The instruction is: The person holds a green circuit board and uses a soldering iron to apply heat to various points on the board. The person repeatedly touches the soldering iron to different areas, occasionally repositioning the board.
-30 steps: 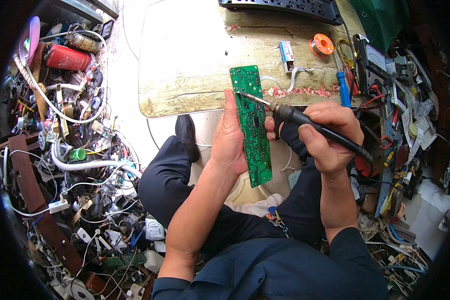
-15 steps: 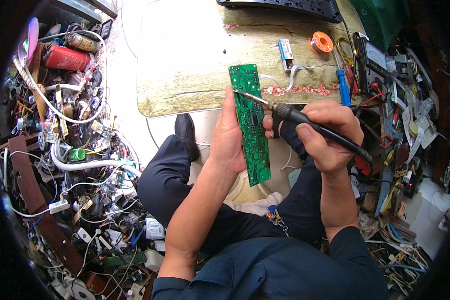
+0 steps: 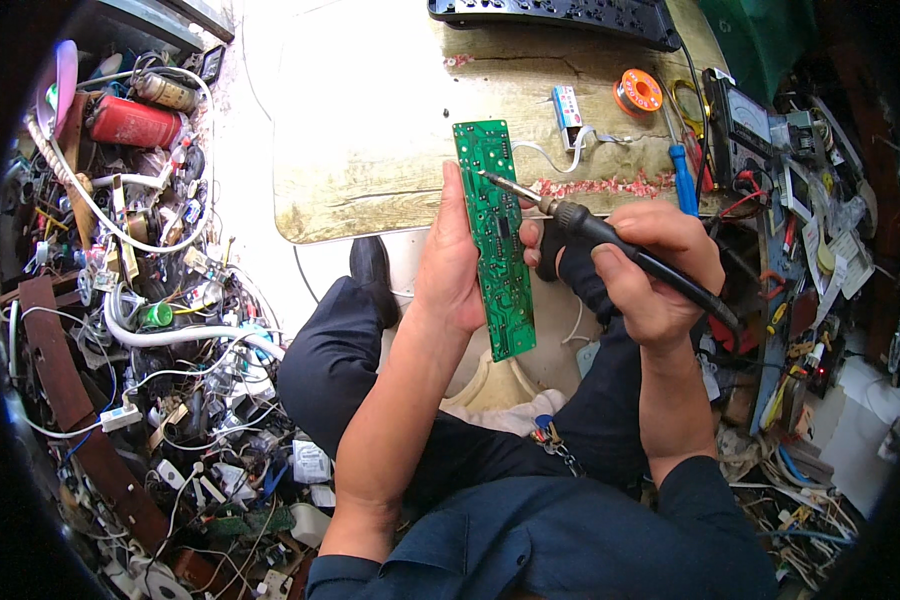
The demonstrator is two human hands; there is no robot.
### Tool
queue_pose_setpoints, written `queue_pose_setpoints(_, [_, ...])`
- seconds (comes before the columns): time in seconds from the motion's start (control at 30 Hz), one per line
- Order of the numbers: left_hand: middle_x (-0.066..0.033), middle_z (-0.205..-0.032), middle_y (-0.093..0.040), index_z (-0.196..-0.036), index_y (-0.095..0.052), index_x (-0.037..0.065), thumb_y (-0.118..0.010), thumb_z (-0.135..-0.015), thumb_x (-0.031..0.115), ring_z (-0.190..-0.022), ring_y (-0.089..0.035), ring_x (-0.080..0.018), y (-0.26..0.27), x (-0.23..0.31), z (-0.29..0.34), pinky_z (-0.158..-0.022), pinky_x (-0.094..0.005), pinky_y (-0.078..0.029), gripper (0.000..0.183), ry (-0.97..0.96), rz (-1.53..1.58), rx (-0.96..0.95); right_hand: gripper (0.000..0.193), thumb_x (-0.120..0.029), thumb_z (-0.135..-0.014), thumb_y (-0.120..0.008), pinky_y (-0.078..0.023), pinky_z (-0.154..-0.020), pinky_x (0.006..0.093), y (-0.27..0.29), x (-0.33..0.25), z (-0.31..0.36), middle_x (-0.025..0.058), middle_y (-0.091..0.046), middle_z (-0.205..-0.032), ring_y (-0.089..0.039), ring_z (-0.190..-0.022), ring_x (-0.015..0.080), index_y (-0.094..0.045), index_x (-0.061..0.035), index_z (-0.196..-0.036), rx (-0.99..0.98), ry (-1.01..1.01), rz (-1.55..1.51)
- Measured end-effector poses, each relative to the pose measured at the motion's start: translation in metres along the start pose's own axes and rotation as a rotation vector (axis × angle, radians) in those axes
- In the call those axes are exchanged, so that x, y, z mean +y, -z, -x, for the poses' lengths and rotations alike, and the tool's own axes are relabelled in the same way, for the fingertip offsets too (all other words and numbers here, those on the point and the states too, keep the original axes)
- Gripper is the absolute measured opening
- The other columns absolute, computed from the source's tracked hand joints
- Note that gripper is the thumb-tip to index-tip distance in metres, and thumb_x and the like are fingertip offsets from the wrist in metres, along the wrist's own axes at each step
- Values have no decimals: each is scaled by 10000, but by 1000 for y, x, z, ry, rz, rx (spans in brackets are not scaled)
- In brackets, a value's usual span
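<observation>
A long green circuit board (image 3: 505, 290) is held lengthwise by my left hand (image 3: 452, 255), its thumb side along the left edge and fingertips showing past the right edge. The solder side faces up. My right hand (image 3: 665, 265) grips a soldering iron (image 3: 610, 236) with a black handle, like a pen. The iron's metal tip lies over the upper part of the board; whether it touches cannot be made out. A white ribbon cable (image 3: 550, 165) runs from behind the board toward a small blue-and-white box (image 3: 568, 115) on the table.
On the wooden table (image 3: 370, 190) are an orange solder spool (image 3: 638, 92), a blue-handled screwdriver (image 3: 683, 180) and a black casing (image 3: 560, 22). An analog multimeter (image 3: 740, 115) stands at the right. Piled electrical parts and cables (image 3: 200, 380) crowd the left, with a red cylinder (image 3: 135, 120).
The board has shifted slightly up and left with my left hand. On the board, the iron's tip now sits slightly farther from the left edge.
</observation>
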State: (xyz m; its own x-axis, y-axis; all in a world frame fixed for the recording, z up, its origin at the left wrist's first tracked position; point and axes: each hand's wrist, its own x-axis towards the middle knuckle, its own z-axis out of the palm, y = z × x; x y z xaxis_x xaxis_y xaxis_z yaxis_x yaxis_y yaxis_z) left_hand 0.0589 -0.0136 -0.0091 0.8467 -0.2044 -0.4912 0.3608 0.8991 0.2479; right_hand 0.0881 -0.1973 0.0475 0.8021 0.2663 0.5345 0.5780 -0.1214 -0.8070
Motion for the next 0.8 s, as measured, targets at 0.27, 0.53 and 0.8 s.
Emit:
queue_pose_setpoints(0.27, [-88, -926, -664, -1118, -631, 42, -393, -1020, 642, -710, -642, -190, 3, 2, -5, -572, -336, -559, 652, 22, 18, -17, 315, 28, -733, -792, -555, -692, 315, 3, 1, -3, 164, -691, -864, -678, -744, 215, -626, -1, -999, -22, 10, 41])
queue_pose_setpoints(0.53, [-73, -825, -656, -1025, -634, 61, -391, -1025, 630, -678, -670, -173, -5, 1, -5, -545, -308, -586, 618, -1, 46, -6, 325, 27, -738, -792, -561, -675, 321, -1, 3, -4, 157, -692, -860, -692, -741, 222, -622, -15, -1012, -56, 30, 49])
queue_pose_setpoints(0.8, [-86, -912, -691, -1113, -639, 39, -405, -1037, 594, -687, -660, -182, 5, 0, -6, -584, -342, -576, 607, 21, 32, -28, 308, 19, -741, -792, -564, -668, 325, -3, 1, -6, 148, -698, -843, -699, -726, 232, -627, -21, -998, -60, 38, 75])
